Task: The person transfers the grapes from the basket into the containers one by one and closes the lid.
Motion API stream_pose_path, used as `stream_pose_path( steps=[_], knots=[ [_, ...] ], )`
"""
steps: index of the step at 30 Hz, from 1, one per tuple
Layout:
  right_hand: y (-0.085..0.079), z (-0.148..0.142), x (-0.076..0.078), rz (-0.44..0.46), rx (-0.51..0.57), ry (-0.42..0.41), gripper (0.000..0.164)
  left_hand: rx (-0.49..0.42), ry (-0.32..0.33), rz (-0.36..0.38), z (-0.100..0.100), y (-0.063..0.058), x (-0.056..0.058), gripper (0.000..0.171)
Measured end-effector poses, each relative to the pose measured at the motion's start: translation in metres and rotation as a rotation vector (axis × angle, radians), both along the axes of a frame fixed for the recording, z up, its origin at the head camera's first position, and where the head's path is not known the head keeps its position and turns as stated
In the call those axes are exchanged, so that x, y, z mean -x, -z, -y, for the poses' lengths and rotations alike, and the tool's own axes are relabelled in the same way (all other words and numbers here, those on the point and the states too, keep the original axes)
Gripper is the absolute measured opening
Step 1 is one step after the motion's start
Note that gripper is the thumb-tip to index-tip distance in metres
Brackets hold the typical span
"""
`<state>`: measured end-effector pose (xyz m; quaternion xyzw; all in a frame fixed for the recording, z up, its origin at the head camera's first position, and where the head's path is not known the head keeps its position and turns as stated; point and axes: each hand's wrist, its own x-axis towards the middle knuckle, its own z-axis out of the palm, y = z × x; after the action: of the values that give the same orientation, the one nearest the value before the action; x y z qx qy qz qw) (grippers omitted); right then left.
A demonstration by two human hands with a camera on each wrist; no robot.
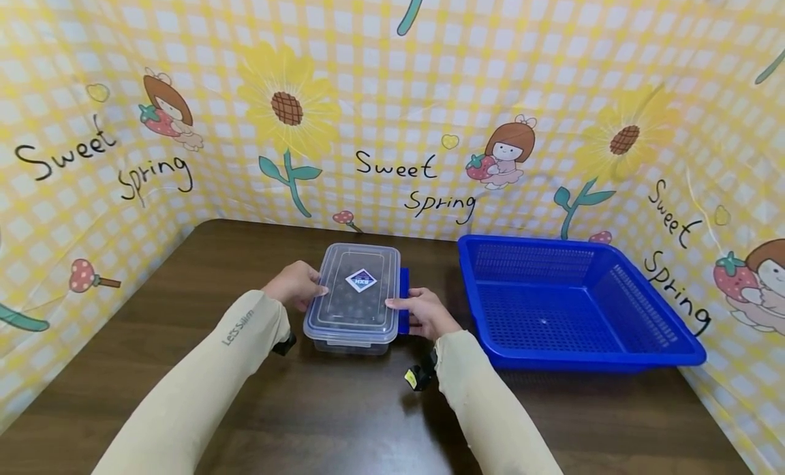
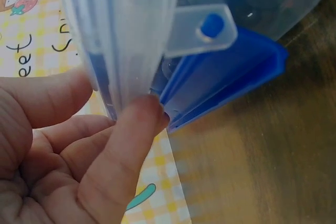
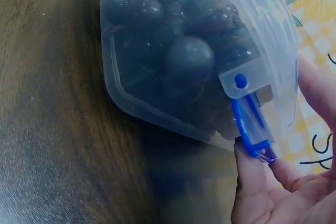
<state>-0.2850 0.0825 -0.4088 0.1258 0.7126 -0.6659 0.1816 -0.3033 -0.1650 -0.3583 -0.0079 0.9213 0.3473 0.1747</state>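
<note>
A clear plastic food container with its lid on sits in the middle of the table, a diamond-shaped label on top. Dark round fruits, grape-like, show through its wall. My left hand grips the container's left side, thumb at the lid's edge and fingers around the blue latch there, which is tilted outward. On the opposite side, my right hand lays its thumb on the lid rim. Its other fingers curl against the right blue latch, which sticks out from the side.
A blue plastic basket with perforated walls stands to the right on the brown wooden table. Yellow checked cloth with printed flowers hangs behind and along both sides. A small black device is strapped at the right wrist.
</note>
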Motion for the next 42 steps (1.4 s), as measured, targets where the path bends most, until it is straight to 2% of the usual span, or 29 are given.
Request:
stream_pose_path(
  steps=[3, 6, 10, 21, 28, 36, 42],
  knots=[
    [0.000, 0.002, 0.000, -0.013, -0.014, 0.009, 0.068, 0.044, 0.018, -0.020, 0.000, 0.001, 0.000, 0.016],
    [-0.001, 0.003, 0.001, -0.027, -0.028, 0.016, 0.066, 0.068, 0.032, -0.036, 0.000, 0.001, 0.000, 0.016],
    [-0.004, 0.004, -0.001, -0.050, -0.048, 0.021, 0.060, 0.062, 0.034, -0.036, -0.001, -0.001, -0.002, 0.016],
    [-0.015, 0.009, -0.004, -0.101, -0.125, 0.026, 0.067, 0.068, 0.026, -0.025, -0.003, -0.005, -0.002, 0.016],
    [-0.016, 0.012, -0.005, -0.142, -0.143, 0.002, 0.055, 0.056, 0.008, -0.002, -0.004, -0.006, 0.000, 0.017],
    [-0.024, 0.019, -0.006, -0.198, -0.399, -0.069, 0.045, 0.055, 0.011, 0.008, -0.004, -0.006, -0.001, 0.020],
    [-0.038, 0.021, -0.001, -0.203, -0.612, -0.187, 0.021, 0.032, 0.010, 0.008, -0.004, -0.005, -0.001, 0.022]
  ],
)
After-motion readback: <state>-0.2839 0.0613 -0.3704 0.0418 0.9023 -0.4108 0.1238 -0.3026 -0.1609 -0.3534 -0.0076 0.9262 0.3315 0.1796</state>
